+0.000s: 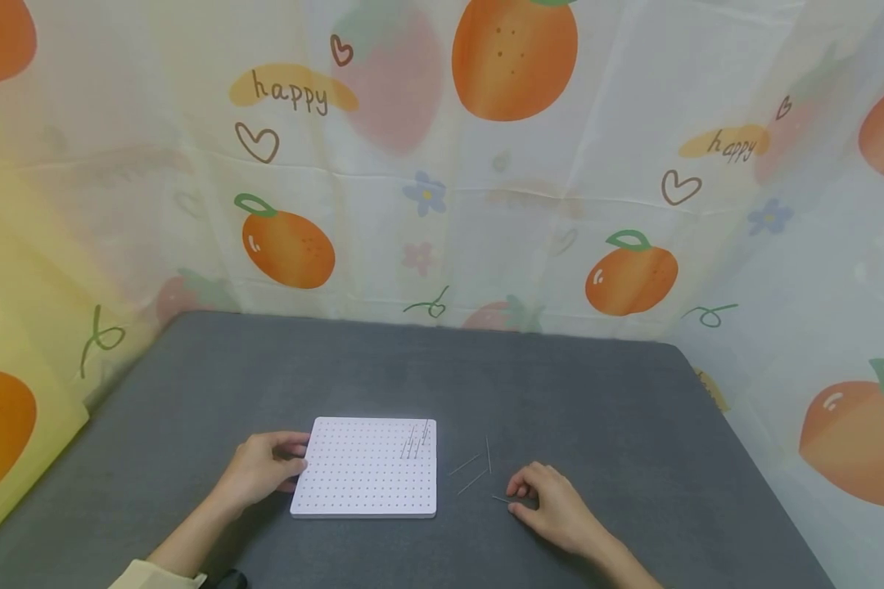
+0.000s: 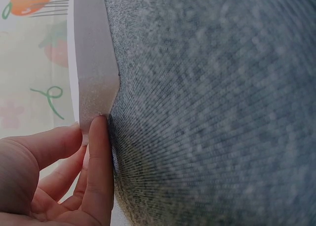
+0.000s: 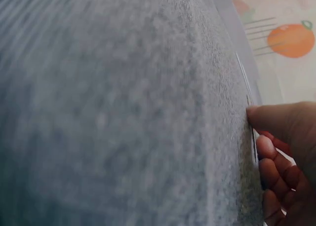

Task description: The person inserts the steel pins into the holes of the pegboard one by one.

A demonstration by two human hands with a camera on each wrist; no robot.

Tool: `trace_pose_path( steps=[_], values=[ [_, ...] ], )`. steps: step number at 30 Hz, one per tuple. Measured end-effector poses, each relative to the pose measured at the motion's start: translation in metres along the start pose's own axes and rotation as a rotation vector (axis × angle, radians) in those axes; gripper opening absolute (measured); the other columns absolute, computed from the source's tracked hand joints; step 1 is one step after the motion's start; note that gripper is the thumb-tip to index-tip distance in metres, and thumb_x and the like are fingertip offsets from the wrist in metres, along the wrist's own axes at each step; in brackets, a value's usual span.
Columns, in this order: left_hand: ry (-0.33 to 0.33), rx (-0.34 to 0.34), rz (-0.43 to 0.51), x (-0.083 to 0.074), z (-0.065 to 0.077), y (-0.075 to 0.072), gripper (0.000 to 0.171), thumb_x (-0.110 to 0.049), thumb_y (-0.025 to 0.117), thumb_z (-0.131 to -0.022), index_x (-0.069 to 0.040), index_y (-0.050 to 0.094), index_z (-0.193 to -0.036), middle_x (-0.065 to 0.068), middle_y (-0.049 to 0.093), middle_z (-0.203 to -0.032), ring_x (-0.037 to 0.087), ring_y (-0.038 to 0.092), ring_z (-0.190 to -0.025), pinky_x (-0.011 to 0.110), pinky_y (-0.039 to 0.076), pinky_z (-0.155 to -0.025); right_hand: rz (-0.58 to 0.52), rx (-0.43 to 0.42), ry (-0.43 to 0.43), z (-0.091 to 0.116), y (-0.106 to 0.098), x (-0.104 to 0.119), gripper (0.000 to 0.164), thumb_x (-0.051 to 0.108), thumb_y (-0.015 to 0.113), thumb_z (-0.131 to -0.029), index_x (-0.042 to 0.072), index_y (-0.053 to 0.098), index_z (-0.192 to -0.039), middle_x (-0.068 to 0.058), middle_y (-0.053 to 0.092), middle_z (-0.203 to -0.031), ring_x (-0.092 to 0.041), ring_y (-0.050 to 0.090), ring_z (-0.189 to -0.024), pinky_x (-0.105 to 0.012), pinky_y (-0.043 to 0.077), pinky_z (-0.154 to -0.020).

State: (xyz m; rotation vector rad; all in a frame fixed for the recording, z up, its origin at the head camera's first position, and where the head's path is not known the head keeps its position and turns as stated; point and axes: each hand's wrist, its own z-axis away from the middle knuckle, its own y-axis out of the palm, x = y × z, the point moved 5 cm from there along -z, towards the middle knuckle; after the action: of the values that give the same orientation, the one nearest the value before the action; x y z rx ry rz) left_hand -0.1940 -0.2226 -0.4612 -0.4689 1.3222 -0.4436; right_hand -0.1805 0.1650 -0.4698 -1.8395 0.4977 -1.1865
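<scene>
A white pegboard [image 1: 364,470] lies flat on the grey table [image 1: 597,409]; several thin metal pins [image 1: 416,439] stand in its far right corner. My left hand [image 1: 293,460] holds the board's left edge, thumb against the side of the pegboard [image 2: 91,63]. Three loose pins [image 1: 470,470] lie on the cloth just right of the board. My right hand [image 1: 514,497] rests on the table beyond them, its curled fingertips pinching one more pin [image 1: 499,498] that lies flat. In the right wrist view the fingertips [image 3: 261,117] meet on that pin [image 3: 254,142].
A fruit-printed curtain [image 1: 442,164] hangs round the table's back and sides. The table's far edge [image 1: 427,325] runs just below it. The cloth behind the board and to the far right [image 1: 670,491] is bare.
</scene>
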Motion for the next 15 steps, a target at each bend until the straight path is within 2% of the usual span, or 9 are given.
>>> trace_pose_path(
  steps=[15],
  values=[
    [0.008,0.002,0.012,0.0012,-0.0007,0.0000,0.040,0.001,0.064,-0.078,0.005,0.058,-0.117,0.013,0.064,-0.096,0.017,0.063,-0.075,0.029,0.058,-0.055,0.143,-0.026,0.125,-0.0034,0.0006,0.0071,0.021,0.018,0.074,-0.074,0.028,0.056,-0.072,0.016,0.045,-0.073,-0.001,0.039,-0.071,-0.020,0.033,-0.062]
  ],
)
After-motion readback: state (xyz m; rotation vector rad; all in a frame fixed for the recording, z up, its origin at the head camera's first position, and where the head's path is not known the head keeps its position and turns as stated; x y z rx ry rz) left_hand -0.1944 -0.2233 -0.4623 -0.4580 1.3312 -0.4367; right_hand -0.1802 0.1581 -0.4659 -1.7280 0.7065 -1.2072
